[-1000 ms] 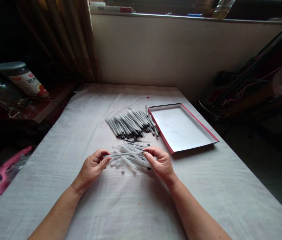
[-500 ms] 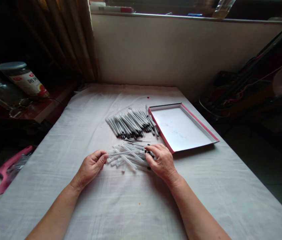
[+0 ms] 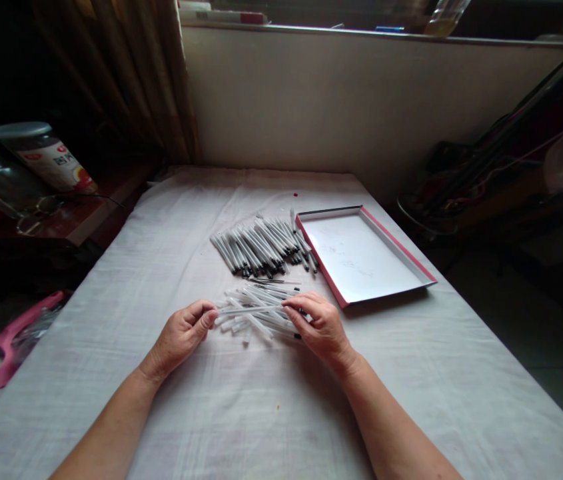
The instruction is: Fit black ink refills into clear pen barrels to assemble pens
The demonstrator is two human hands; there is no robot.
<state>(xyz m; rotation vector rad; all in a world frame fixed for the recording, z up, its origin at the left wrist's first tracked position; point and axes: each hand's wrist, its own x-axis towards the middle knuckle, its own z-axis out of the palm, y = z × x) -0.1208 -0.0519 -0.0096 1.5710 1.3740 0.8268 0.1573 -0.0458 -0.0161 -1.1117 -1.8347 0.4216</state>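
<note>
A slim, translucent white pen (image 3: 252, 309) lies level between my hands. My left hand (image 3: 186, 332) is closed on its left end, thumb against the curled fingers. At the other end, my right hand (image 3: 325, 328) pinches it with thumb and fingertips; the small part under those fingertips is hidden. Directly below is a loose heap of clear plastic pen parts (image 3: 261, 329), some with black ends, partly covered by my right hand. Farther back is a bigger pile of pens (image 3: 256, 245) with black tips towards me. Several thin dark refills (image 3: 267, 281) lie between the two piles.
A shallow white box lid (image 3: 371, 257) with red edges lies right of the piles on the cloth-covered table (image 3: 241, 413). Off to the left are a labelled jar (image 3: 48, 160) on a wooden stand and pink-handled scissors (image 3: 8, 343). A wall (image 3: 311, 100) rises behind.
My right hand has moved slightly left and its fingers have closed on the right end of the pen. My left hand has stayed almost still, holding the other end.
</note>
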